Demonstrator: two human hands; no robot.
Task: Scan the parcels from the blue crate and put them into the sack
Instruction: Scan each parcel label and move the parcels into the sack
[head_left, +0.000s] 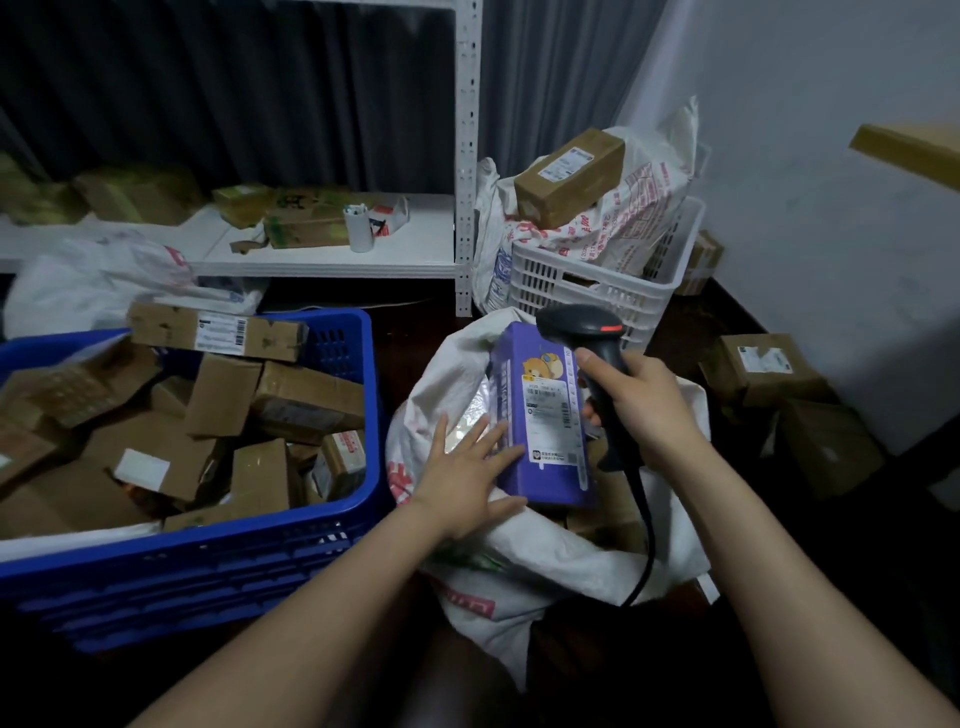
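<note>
purple parcel (545, 415) lies in sack (452, 374) mouth, right between my hands, long axis pointing away from me, label up. left hand (467, 467) flat, fingers spread, touching its left edge. right hand (644, 405) wrapped round scanner (582, 322), just right of parcel. blue crate (208, 561) off to left of left hand.

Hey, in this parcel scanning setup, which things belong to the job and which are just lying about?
Job: blue crate; brown parcels in it; purple parcel, touched by the left hand; scanner, gripped by the right hand; white sack.

Lying about: white crate; printed bag in it; brown box on that bag; white cup on the shelf; cardboard boxes at far right.
</note>
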